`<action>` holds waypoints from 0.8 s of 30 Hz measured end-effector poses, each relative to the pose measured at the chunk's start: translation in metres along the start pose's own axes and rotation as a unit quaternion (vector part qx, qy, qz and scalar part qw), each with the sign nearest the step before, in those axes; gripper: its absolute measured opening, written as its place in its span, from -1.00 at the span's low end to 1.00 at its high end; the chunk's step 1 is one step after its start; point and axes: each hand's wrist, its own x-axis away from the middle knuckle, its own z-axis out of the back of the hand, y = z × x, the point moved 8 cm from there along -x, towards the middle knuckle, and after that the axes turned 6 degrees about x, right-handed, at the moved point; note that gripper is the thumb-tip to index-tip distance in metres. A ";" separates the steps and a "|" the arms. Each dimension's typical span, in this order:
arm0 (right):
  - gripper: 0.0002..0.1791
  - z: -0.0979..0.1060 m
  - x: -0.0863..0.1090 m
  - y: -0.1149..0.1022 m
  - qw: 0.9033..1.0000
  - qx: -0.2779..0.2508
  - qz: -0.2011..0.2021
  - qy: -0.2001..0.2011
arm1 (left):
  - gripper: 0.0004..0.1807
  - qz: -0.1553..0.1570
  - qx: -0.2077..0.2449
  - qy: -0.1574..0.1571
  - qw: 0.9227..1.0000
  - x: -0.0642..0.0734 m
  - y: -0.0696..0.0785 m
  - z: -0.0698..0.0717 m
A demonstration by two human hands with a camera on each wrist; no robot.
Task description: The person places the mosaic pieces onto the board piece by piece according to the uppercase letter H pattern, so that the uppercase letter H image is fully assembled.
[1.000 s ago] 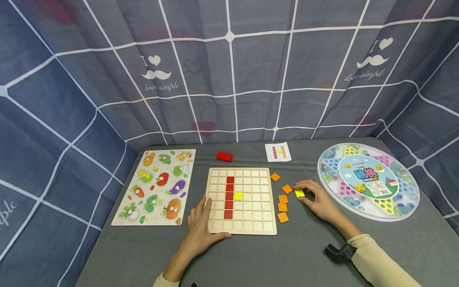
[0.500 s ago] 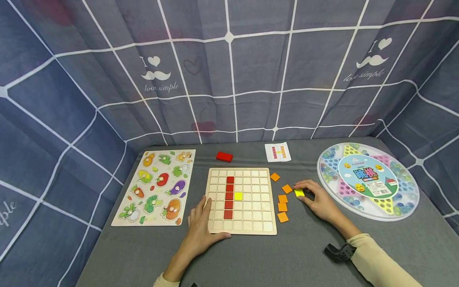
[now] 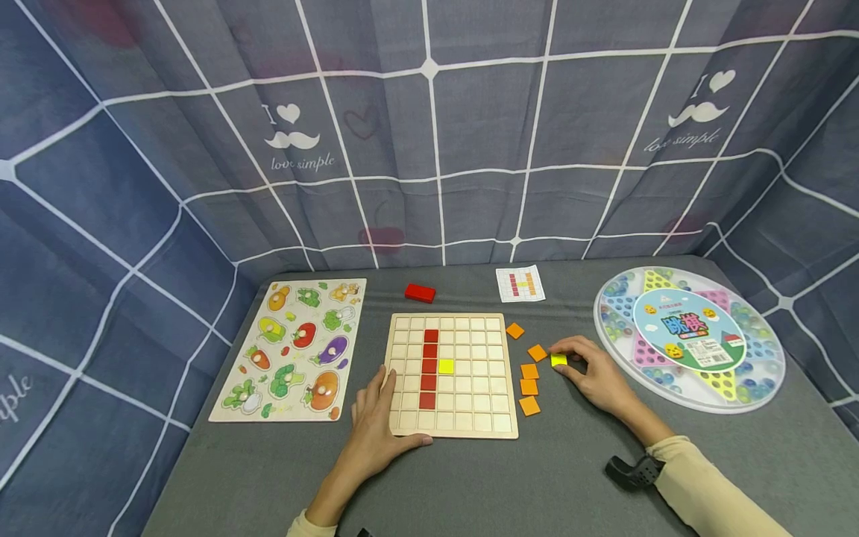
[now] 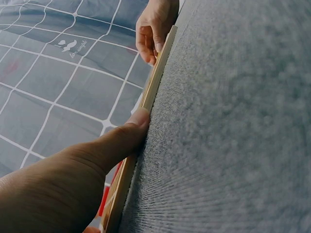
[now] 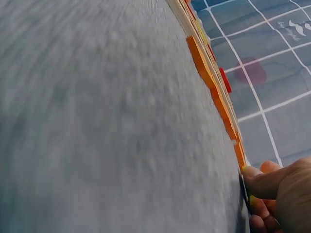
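Note:
At the near left corner of a wooden grid board [image 3: 478, 399], my left hand [image 3: 376, 429] lies with its thumb along the front edge and its fingers along the left side. In the left wrist view the left thumb [image 4: 124, 138] presses on the board's edge. Five red squares would be one column; this red column [image 3: 429, 367] sits on the grid, with a yellow tile [image 3: 446, 366] beside it. Right of the board, my right hand [image 3: 597, 377] pinches another yellow tile [image 3: 558, 359] between thumb and fingers, close over the cloth. Several orange tiles [image 3: 529, 387] lie between that hand and the board.
Behind the board are a red block [image 3: 420, 293] and a small printed pattern card [image 3: 520, 284]. A vegetable puzzle board [image 3: 288, 350] lies at left. At right is a round Chinese checkers set [image 3: 691, 339]. A checked curtain [image 3: 483, 127] encloses the table.
The yellow tile in my right hand has turned slightly and shifted a little to the left. My left hand and the board have stayed in place.

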 end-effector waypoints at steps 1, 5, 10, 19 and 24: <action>-0.63 -0.001 -0.001 -0.001 1.000 -0.001 0.000 0.005 | 0.36 -0.001 0.000 0.000 1.000 0.000 0.000 0.000; -0.65 -0.009 -0.009 -0.013 1.000 -0.019 0.015 0.018 | 0.35 -0.003 0.003 0.002 1.000 0.000 0.000 0.001; -0.67 -0.027 -0.024 -0.036 0.998 -0.044 0.036 0.006 | 0.35 -0.001 0.007 0.002 1.000 0.000 0.000 0.002; -0.70 -0.075 -0.048 -0.075 0.991 -0.117 0.041 -0.053 | 0.33 -0.006 -0.003 0.004 1.000 0.000 0.001 0.002; -0.73 -0.096 -0.057 -0.089 0.988 -0.124 0.051 -0.077 | 0.33 0.001 -0.006 0.001 1.000 -0.001 0.001 0.001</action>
